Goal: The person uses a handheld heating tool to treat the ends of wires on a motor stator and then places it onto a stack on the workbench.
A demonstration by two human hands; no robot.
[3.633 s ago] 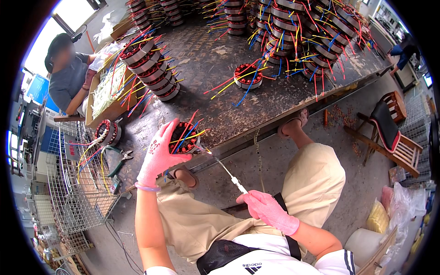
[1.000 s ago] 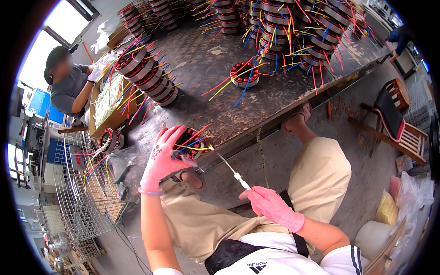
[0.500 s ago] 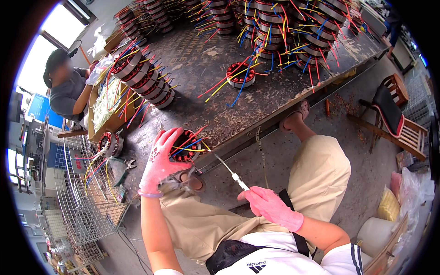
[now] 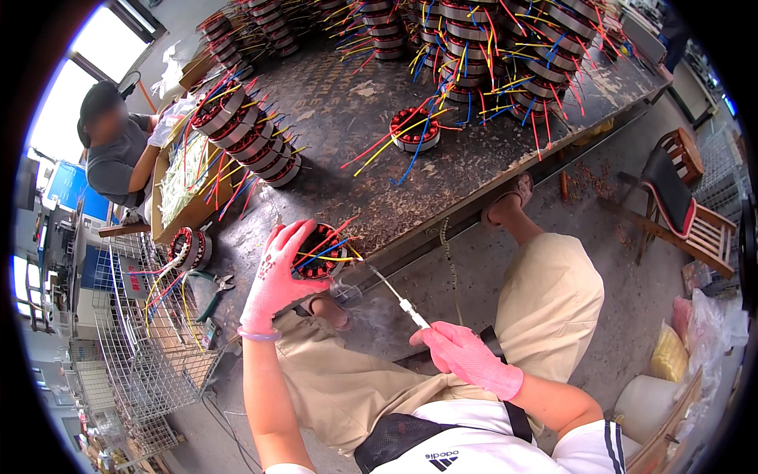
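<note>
Left hand (image 4: 278,272) gripped wound stator (image 4: 320,253) at bench edge (image 4: 410,237); right hand (image 4: 466,355) pinched a thin white tube (image 4: 399,296) running to it.

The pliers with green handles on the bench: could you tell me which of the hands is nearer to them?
Left. The left hand grips a wound stator just right of the pliers; the right hand is farther right, over the lap, pulling a white cord.

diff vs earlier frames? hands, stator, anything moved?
Little has changed. The left hand still grips the wound stator at the table edge; the right hand still holds the thin white lacing tool running to it. The view shifted slightly. Stator stacks and the co-worker stay put.
</note>
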